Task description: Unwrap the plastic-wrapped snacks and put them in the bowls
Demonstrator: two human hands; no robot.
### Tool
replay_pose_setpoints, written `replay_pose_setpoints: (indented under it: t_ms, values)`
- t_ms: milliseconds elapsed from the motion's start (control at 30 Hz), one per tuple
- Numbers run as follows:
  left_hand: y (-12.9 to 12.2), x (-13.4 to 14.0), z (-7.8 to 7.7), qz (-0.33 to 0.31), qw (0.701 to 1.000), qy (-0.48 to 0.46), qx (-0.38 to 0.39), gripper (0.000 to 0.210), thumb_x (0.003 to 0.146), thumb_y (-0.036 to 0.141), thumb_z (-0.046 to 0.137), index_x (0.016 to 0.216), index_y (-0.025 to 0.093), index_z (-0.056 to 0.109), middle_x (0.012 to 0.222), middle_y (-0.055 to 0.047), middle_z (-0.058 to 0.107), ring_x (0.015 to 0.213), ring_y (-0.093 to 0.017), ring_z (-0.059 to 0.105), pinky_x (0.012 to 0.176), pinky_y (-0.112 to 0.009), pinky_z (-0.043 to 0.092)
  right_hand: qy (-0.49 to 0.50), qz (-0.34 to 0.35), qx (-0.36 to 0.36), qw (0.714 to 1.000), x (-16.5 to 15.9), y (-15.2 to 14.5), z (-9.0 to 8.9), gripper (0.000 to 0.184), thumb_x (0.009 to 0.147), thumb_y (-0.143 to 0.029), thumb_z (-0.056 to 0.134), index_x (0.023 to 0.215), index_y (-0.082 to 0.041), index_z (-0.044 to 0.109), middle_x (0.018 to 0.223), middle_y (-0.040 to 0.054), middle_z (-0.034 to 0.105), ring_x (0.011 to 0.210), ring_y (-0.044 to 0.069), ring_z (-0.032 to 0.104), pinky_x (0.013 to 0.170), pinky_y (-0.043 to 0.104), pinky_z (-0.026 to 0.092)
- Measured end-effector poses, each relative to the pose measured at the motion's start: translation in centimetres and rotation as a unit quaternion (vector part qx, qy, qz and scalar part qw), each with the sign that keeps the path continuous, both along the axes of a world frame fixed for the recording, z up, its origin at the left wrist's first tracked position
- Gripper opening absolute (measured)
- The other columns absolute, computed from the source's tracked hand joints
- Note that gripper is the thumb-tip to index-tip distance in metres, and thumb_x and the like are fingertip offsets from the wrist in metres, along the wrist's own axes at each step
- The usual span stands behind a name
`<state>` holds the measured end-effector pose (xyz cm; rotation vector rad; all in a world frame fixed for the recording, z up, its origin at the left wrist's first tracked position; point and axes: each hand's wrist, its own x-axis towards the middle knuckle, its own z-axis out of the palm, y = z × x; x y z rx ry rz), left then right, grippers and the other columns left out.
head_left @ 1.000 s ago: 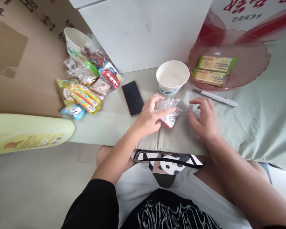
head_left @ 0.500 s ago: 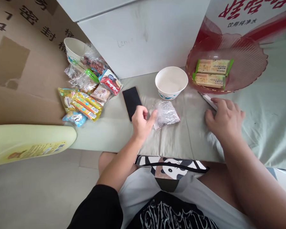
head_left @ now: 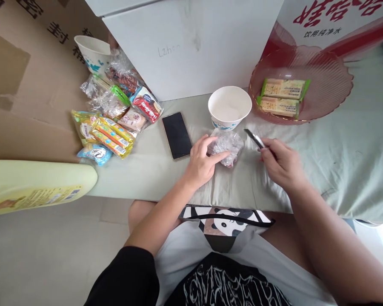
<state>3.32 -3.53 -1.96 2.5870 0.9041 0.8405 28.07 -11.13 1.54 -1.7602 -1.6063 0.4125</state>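
Observation:
A crumpled clear plastic bag [head_left: 229,146] with something reddish inside lies on the cloth. My left hand [head_left: 204,159] grips its left side, thumb and forefinger on the plastic. My right hand [head_left: 282,163] is closed around a utility knife [head_left: 254,138], whose blade points up and left toward the bag, apart from it. Just behind the bag stands a white paper bowl [head_left: 230,108]. A dark smartphone [head_left: 177,136] lies flat, left of my left hand.
A pink ribbed bowl [head_left: 330,91] holds two biscuit packs [head_left: 285,89] at the back right. Several wrapped snacks [head_left: 113,136] and another paper bowl [head_left: 94,51] are piled at left. A white box [head_left: 191,51] stands behind; a yellow bottle [head_left: 41,182] juts in from the left.
My right hand has picked up the utility knife from beside the pink bowl and brought it left. My left hand has moved right onto the bag, which looks more bunched.

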Motion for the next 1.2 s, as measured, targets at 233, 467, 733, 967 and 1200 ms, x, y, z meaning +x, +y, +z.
replay_pose_setpoints:
  t_ms: [233, 467, 733, 967, 1200]
  values:
    - [-0.3, 0.5, 0.0, -0.058, 0.998, -0.002, -0.005, 0.040, 0.094, 0.014, 0.062, 0.125, 0.035, 0.077, 0.166, -0.008, 0.028, 0.156, -0.041, 0.031, 0.123, -0.066, 0.037, -0.017, -0.012, 0.017, 1.000, -1.3, -0.2, 0.0, 0.022, 0.092, -0.032, 0.059, 0.106, -0.023, 0.074, 0.093, 0.0071, 0.077, 0.070, 0.020, 0.069, 0.066, 0.033, 0.054]
    - [-0.6, 0.9, -0.2, -0.042, 0.999, -0.008, 0.001, 0.043, 0.087, 0.012, 0.071, 0.121, 0.037, 0.078, 0.175, 0.001, 0.009, 0.159, -0.048, 0.021, 0.125, -0.073, 0.030, -0.109, -0.009, 0.006, 0.994, -3.1, -0.3, 0.7, 0.026, 0.098, -0.034, 0.056, 0.108, -0.026, 0.079, 0.106, 0.0073, 0.079, 0.079, 0.021, 0.073, 0.061, 0.032, 0.049]
    - [-0.3, 0.7, -0.3, -0.050, 0.998, -0.035, 0.001, 0.047, 0.091, 0.017, 0.068, 0.136, 0.033, 0.065, 0.158, -0.012, 0.041, 0.139, -0.032, 0.053, 0.114, -0.055, 0.049, -0.144, -0.057, -0.049, 0.987, 3.7, -2.6, 1.0, 0.021, 0.089, -0.036, 0.065, 0.098, -0.024, 0.079, 0.101, 0.0089, 0.078, 0.076, 0.025, 0.070, 0.066, 0.038, 0.050]
    - [0.3, 0.7, 0.7, 0.071, 0.934, -0.247, -0.249, 0.007, 0.087, 0.030, 0.063, 0.088, 0.023, 0.060, 0.085, -0.002, 0.067, 0.072, -0.015, 0.063, 0.066, -0.028, 0.052, -0.059, 0.024, 0.050, 0.997, -0.4, -0.5, 0.1, 0.034, 0.092, -0.032, 0.061, 0.124, -0.023, 0.067, 0.123, 0.0145, 0.072, 0.115, 0.033, 0.069, 0.099, 0.050, 0.056]
    - [1.3, 0.9, 2.6, 0.103, 0.758, -0.434, -0.476, 0.036, 0.057, 0.026, 0.063, 0.087, 0.026, 0.042, 0.058, 0.008, 0.044, 0.047, -0.011, 0.041, 0.046, -0.023, 0.036, 0.008, 0.135, 0.046, 0.990, -2.6, 0.2, -0.8, 0.043, 0.092, -0.023, 0.059, 0.135, -0.024, 0.062, 0.107, 0.0092, 0.074, 0.101, 0.027, 0.070, 0.092, 0.044, 0.057]
